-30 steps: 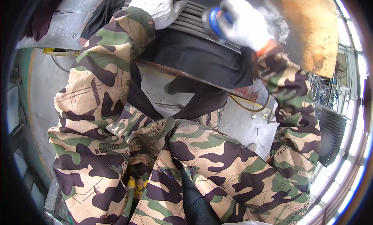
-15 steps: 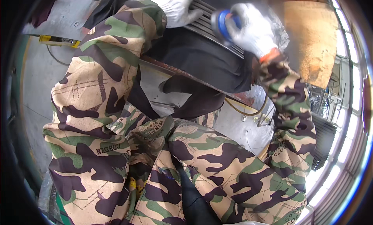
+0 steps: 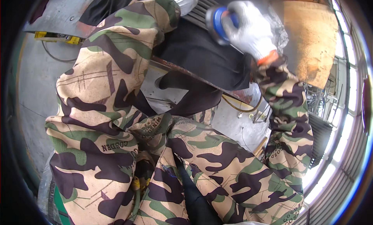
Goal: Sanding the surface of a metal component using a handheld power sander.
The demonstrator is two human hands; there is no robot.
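- Black cloth [image 3: 202,54] drapes over the rusty bench edge [image 3: 248,96], brown board [image 3: 311,42] standing out to the right!
- Up top, grey metal bars [image 3: 199,10] lie side by side.
- Right hand [image 3: 248,28], white-gloved, has fingers curled firmly round a blue round tool [image 3: 220,24], right at the bars.
- Left hand [image 3: 186,0], gloved too, beside them, cropped above: its grip, can't tell.

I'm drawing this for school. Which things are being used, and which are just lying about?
In use:
- blue round tool, in the right hand
- grey bars, by the left hand
- black cloth, beside the bars

Seemingly just lying about:
- crumpled clear plastic
- brown sheet
- yellow object, kind unclear
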